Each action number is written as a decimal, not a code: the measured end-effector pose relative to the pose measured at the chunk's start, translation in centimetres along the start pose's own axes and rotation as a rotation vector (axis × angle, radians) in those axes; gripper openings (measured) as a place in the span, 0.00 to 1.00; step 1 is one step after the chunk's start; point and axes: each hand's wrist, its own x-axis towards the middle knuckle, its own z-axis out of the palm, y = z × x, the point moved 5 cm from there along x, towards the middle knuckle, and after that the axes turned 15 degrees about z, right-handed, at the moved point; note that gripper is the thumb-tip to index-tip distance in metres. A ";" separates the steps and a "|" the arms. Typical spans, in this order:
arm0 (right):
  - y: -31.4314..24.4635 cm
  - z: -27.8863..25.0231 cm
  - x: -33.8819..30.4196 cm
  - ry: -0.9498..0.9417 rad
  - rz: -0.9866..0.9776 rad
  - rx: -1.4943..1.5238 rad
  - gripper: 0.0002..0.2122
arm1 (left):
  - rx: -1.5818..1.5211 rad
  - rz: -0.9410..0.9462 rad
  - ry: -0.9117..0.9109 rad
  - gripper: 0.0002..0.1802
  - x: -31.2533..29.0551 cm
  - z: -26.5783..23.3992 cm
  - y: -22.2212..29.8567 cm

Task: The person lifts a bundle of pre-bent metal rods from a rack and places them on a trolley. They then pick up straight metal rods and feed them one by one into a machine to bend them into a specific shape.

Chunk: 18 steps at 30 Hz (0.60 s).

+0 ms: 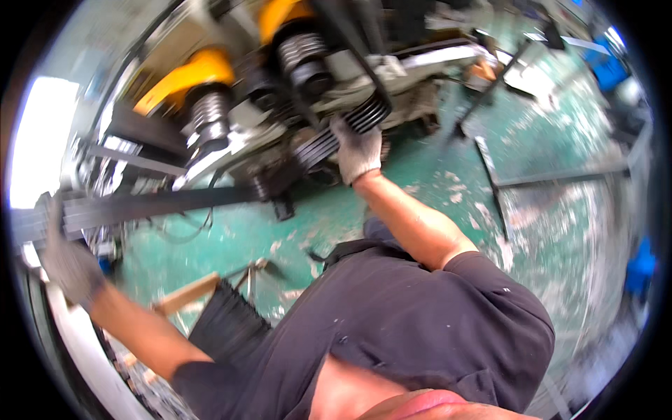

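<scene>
Knit work gloves cover both my hands. At the far left, my left hand (70, 264), smeared by motion, is at the end of some long dark flat bars (164, 206). Its fingers lie over the bars, which run right toward a machine (241, 136). My right hand (358, 150) reaches forward to the machine's near side. It is closed on a dark ribbed piece (318, 148) that looks like a stack of narrow bars; its fingertips are partly hidden.
Yellow machine parts (192, 75) stand above silvery ribbed cylinders (211, 115). A black-covered stand with a wooden bar (189, 292) is at lower left. A metal frame (560, 178) lies on the worn green floor (448, 189) at right. Blue objects (640, 266) sit at the right edge.
</scene>
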 end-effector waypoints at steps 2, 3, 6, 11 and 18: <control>-1.5 -7.1 -0.7 0.118 0.011 -0.301 0.05 | 0.479 0.411 -0.081 0.19 -8.1 1.9 3.6; -1.7 -11.4 -0.3 0.162 -0.027 -0.251 0.05 | -0.102 0.122 -0.012 0.17 -10.9 4.2 3.2; -8.9 -22.5 -3.7 0.434 -0.057 -0.302 0.05 | -0.790 -0.422 -0.067 0.15 -21.2 14.2 6.2; -22.0 -41.3 -8.8 0.810 -0.308 -0.323 0.10 | -1.749 -0.954 -0.384 0.16 -37.5 29.5 17.8; -42.4 -59.5 -13.2 1.181 -0.363 -0.876 0.14 | -1.987 -1.888 -0.754 0.20 -49.0 38.5 38.3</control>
